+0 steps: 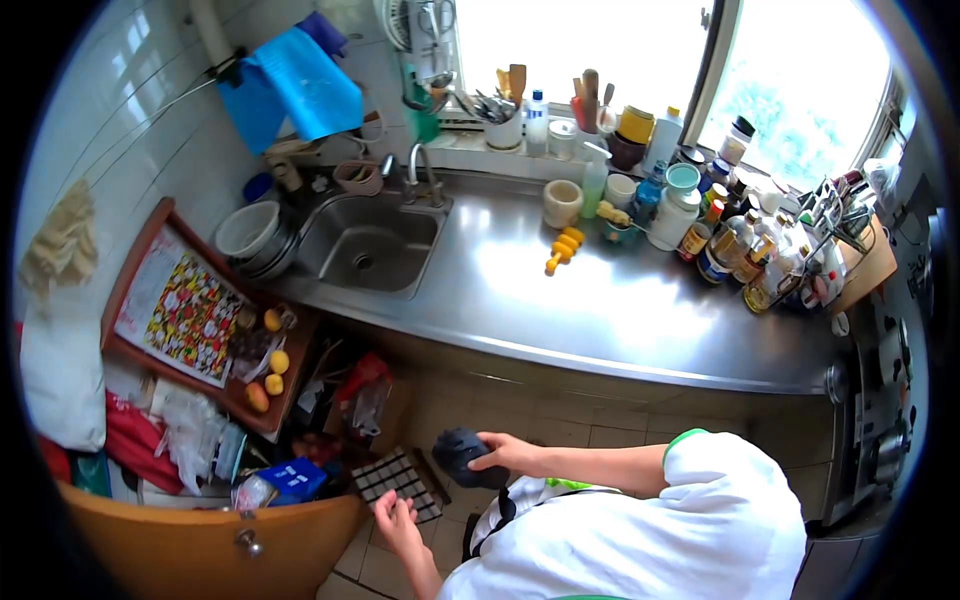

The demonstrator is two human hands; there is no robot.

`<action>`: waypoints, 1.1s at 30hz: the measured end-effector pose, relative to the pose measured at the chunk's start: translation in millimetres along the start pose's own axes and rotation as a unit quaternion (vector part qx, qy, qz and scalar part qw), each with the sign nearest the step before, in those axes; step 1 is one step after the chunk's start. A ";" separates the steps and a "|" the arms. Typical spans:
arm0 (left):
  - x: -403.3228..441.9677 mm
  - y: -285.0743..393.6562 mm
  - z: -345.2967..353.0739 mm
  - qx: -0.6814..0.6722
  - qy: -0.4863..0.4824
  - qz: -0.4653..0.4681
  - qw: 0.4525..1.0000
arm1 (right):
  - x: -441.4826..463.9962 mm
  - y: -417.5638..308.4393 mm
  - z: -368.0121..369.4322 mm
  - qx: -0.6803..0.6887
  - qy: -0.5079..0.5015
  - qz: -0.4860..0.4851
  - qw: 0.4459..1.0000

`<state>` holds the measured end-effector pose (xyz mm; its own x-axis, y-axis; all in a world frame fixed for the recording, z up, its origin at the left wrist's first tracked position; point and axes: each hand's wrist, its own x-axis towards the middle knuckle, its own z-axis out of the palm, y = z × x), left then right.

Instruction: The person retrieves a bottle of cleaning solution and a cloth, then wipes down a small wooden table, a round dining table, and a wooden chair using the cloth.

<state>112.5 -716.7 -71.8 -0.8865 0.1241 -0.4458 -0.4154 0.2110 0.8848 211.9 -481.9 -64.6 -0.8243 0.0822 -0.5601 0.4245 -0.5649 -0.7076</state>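
Observation:
A dark, rounded object point(460, 456), which I cannot identify, is in my right hand point(500, 453), with the thumb and fingers closed on its right side. My left hand point(398, 515) is lower and to the left, palm turned up and fingers loosely curled, apart from the dark object; nothing shows in it. Behind and beside my left hand lies a black-and-white checked cloth-like item point(400, 480) near the floor.
A steel counter point(520, 320) with a sink point(365, 245) runs ahead. Bottles and jars crowd its back right. At left stand a wooden tray point(130, 330) with fruit, bags and a wooden door point(200, 545). A cardboard box point(392, 415) sits below.

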 end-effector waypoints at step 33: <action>226.1 280.0 799.3 0.169 -0.135 0.461 0.861 | -41.5 -101.1 -26.8 0.431 0.562 -0.307 0.635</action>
<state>-41.3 145.4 -33.2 -0.7092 0.6006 0.3692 0.5626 0.1666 0.8098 213.2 -406.3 18.7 0.2593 0.7656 -0.5888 -0.6110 -0.3421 -0.7139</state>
